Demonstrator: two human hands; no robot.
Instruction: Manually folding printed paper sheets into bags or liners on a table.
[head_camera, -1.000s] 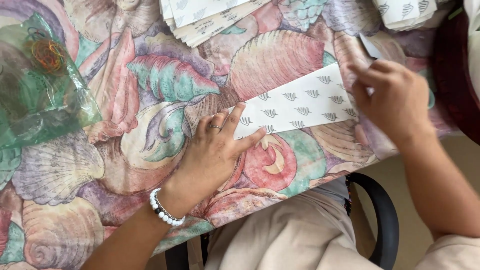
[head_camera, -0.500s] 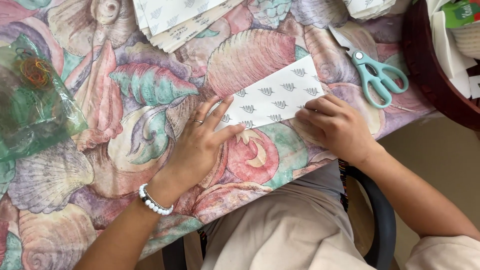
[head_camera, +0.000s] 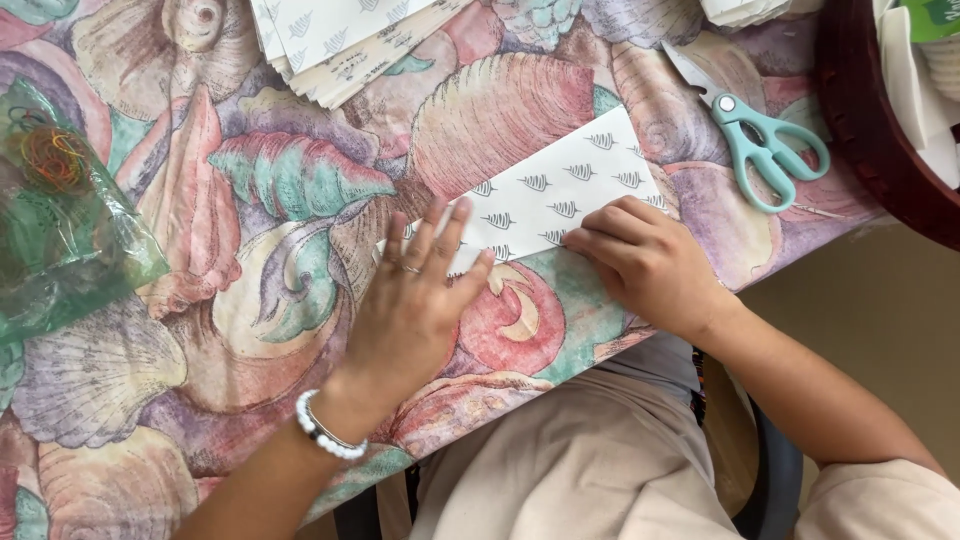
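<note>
Fingers of the left hand (head_camera: 415, 305) lie spread flat, pinning the paper (head_camera: 560, 190) near the worktop's (head_camera: 250, 330) front edge; the right hand (head_camera: 640, 262), fingers curled, presses its near edge. Folding looks partly done. Scissors (head_camera: 765, 140) lie beyond, untouched.

Clear bag (head_camera: 60, 215): far left on the table, a crinkled see-through plastic pouch with a green tint, lying flat; coloured rubber bands, orange and red among them, are bunched near its far end.
Green package (head_camera: 935, 15): far right corner, only a bright green edge with pale marks shows; its shape cannot be told.
Signs and screens: none.
</note>
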